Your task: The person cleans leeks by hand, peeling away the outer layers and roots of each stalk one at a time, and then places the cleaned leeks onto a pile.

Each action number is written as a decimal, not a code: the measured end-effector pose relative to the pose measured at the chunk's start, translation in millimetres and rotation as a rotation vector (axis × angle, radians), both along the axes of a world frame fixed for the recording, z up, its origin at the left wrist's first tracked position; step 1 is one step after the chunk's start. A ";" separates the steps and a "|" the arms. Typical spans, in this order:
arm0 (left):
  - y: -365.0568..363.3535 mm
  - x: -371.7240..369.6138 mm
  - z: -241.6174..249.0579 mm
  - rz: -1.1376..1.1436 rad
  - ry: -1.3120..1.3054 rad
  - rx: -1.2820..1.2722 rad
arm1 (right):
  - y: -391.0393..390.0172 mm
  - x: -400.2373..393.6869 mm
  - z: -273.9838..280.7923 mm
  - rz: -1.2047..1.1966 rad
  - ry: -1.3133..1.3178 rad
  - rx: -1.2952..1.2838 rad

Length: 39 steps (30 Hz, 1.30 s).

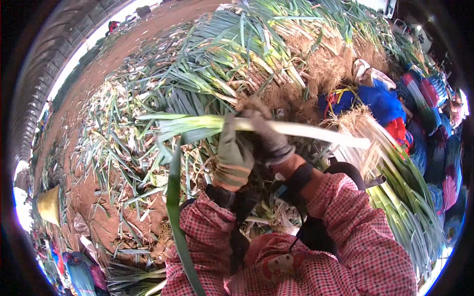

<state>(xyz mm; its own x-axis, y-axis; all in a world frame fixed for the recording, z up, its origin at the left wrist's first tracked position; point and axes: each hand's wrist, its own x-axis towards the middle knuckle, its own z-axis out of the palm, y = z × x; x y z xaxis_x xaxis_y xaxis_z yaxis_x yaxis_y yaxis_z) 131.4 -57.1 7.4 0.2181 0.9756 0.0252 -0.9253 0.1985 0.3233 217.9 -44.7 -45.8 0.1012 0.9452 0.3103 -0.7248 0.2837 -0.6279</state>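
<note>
A long leek [306,132] lies crosswise in front of me, its green leaves to the left and its white end to the right. My left hand [233,155], in a pale glove, is closed around the leek near where the leaves begin. Just to its right, my right hand [270,140], in a darker, dirty glove, is closed on the white stalk; its fingers are partly blurred. One long green leaf [176,207] hangs down beside my left sleeve.
A big heap of rooted leeks [237,54] spans the far side. Trimmed leaves [123,123] litter the soil at left. Leeks with roots [395,192] are piled at right, near a blue cloth [375,103] and colourful bundles [449,167]. A yellow object [49,206] sits far left.
</note>
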 end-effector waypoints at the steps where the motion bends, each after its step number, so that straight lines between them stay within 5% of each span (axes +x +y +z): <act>1: -11.8 3.9 28.9 -0.129 0.220 -0.102 | -15.0 7.0 35.7 0.002 0.069 -0.044; 3: -6.5 -7.1 -1.7 -0.277 0.404 -0.004 | 8.4 41.7 26.9 -0.137 -0.078 0.006; 4: -3.7 -15.6 -0.5 -0.270 0.400 -0.003 | 4.5 48.8 44.1 -0.054 0.027 -0.007; 6: 0.3 -27.5 1.9 -0.415 0.797 0.097 | -10.7 52.4 68.6 -0.110 0.215 -0.081; 10: 15.4 -48.5 0.1 0.217 0.403 0.278 | -17.0 74.5 72.8 -0.006 0.075 0.038; 11: 17.7 -47.5 -3.3 0.215 0.400 0.279 | -20.0 73.3 75.7 -0.066 0.031 0.032; 12: 22.3 -46.9 -10.5 0.366 0.878 0.640 | -25.6 69.9 82.8 -0.066 0.030 0.034; 14: 20.3 -46.3 -18.0 0.519 1.357 1.007 | -37.9 62.7 99.2 -0.108 0.061 -0.088; 16: 4.8 -38.8 -21.6 0.012 1.547 1.001 | -43.1 63.3 106.0 -0.061 0.125 -0.081; 19: 0.2 -34.1 -15.2 -0.242 1.477 0.986 | -50.5 53.5 97.4 -0.130 -0.026 0.061; 24: -5.0 -27.7 -41.4 -0.239 1.281 1.154 | -69.0 36.9 69.0 -0.293 -0.156 0.008; 25: -8.8 -23.9 -45.8 -0.128 1.305 1.079 | -64.4 45.6 77.4 -0.401 -0.255 0.096; 28: 15.9 -16.4 -61.8 -0.490 0.659 0.178 | -90.9 84.6 146.8 -0.542 -0.276 0.016; 30: 16.4 -43.9 -68.7 0.127 1.619 0.951 | -92.1 156.7 183.8 -0.778 -0.600 0.173; 32: 38.0 -64.1 -89.4 0.159 1.917 0.850 | -133.3 189.2 251.7 -1.135 -0.796 0.298; 35: 60.4 -66.8 -127.4 -0.002 1.933 0.514 | -201.1 227.7 326.4 -1.566 -1.099 0.397; 38: 42.1 -48.0 -114.2 -0.134 1.911 0.648 | -259.8 306.5 364.0 -1.874 -1.292 0.349; 39: 33.2 -38.5 -124.0 0.024 1.806 0.724 | -279.6 323.5 368.7 -1.925 -1.413 0.266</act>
<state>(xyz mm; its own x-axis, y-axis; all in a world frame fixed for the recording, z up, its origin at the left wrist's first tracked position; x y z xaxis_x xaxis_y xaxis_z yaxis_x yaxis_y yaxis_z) 92.9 -23.9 -116.6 0.4322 0.8881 0.1566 0.5367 -0.3929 0.7467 541.4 -324.3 322.9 0.1592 0.0348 0.9866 0.9869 -0.0339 -0.1580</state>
